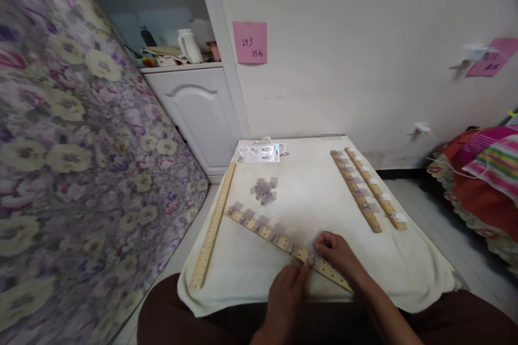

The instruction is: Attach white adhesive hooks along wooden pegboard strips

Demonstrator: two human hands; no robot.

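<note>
A pale wall [343, 64] rose behind the cloth-covered table [303, 178] in front of me; its cloth perhaps kept small parts from sliding. The wooden strip [265, 233] at my fingers lay slantwise near my edge, likely angled for easy reach, with small fittings [272, 235] spaced along it. My left hand [285, 291] rested its fingertips against the strip's near side, seemingly to steady it; I couldn't tell whether they gripped. My right hand [338, 253] was curled, fingertips together just above the strip; whether they pinched a fitting was too small to tell. The loose pile [265, 192] sat beyond the strip, presumably within reach, while a bare strip [213, 226] lay apart on the left.
</note>
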